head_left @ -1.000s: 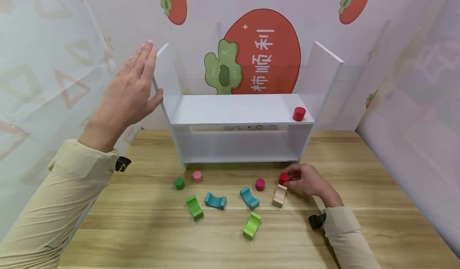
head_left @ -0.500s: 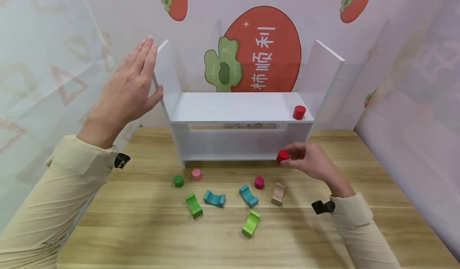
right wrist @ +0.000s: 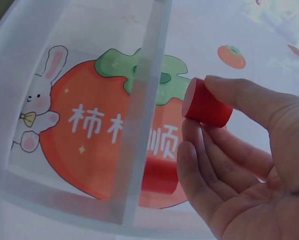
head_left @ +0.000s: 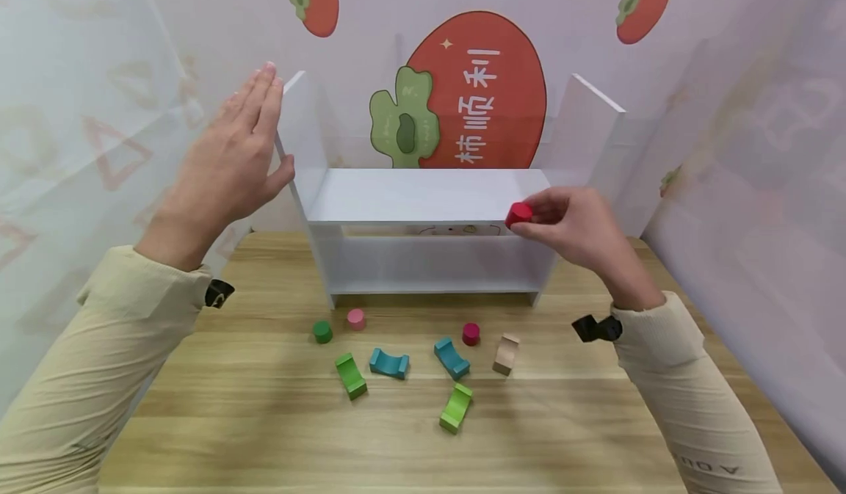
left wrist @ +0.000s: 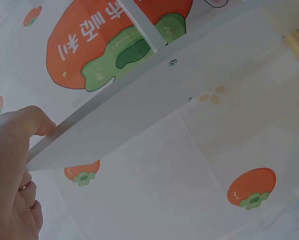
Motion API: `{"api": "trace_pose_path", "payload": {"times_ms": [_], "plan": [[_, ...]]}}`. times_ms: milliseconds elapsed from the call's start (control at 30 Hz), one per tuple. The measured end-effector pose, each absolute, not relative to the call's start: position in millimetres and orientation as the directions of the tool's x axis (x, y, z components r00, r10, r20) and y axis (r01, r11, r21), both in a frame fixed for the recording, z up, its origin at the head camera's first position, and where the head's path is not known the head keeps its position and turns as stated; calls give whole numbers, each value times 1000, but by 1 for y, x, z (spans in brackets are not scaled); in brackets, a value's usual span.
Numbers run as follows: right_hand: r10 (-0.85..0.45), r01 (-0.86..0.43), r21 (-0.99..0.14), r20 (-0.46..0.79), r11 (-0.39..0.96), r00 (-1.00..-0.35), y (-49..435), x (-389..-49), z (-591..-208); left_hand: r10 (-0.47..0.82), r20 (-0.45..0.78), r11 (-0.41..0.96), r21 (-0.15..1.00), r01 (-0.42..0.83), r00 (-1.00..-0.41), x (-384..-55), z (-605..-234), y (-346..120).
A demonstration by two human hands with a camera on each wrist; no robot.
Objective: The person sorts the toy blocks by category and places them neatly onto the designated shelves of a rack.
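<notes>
My right hand [head_left: 575, 222] pinches a red cylinder block [head_left: 518, 215] between thumb and fingers, at the front edge of the upper board of the white shelf [head_left: 423, 193], toward its right end. In the right wrist view, another red cylinder block [right wrist: 162, 179] shows by that board; in the head view, my hand hides it. High on the left, my left hand [head_left: 228, 153] lies with straight fingers against the outside of the shelf's left side panel [left wrist: 114, 117]. Its thumb touches the panel's front edge.
Before the shelf lie a green cylinder [head_left: 322, 332], a pink one [head_left: 356, 319] and a magenta one [head_left: 471, 334]. Curved blocks lie nearer: blue [head_left: 389, 363], blue [head_left: 452, 358], green [head_left: 351, 376], light green [head_left: 456, 408], bare wood [head_left: 506, 354]. Printed cloth hangs behind.
My right hand has lifted the red cylinder from the table beside the bare wood block, up to the level of the upper board. My left hand has stayed against the side panel.
</notes>
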State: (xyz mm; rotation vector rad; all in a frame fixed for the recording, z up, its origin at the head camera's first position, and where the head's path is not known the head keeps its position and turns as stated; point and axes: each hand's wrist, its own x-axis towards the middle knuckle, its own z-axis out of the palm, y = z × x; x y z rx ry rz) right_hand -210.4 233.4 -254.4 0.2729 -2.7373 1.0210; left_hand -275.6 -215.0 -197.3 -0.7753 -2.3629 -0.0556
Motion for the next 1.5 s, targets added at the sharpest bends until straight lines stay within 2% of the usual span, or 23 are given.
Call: {"api": "trace_pose_path", "payload": {"times_ms": [433, 633, 1167, 1500], "plan": [[52, -109, -632, 230, 767, -972, 209, -228, -245, 507, 600, 829, -143, 541, -619, -276, -199, -216], [59, -116, -614, 257, 781, -965, 199, -235, -249, 503, 591, 833, -137, 536, -631, -276, -197, -215], [66, -134, -575, 314, 807, -947, 188, -239, -259, 502, 606, 828, -129, 546, -617, -276, -201, -217], [44, -215, -586, 397, 781, -917, 203, -217, -258, 507, 624, 821, -139, 553, -595, -278, -202, -217]]}}
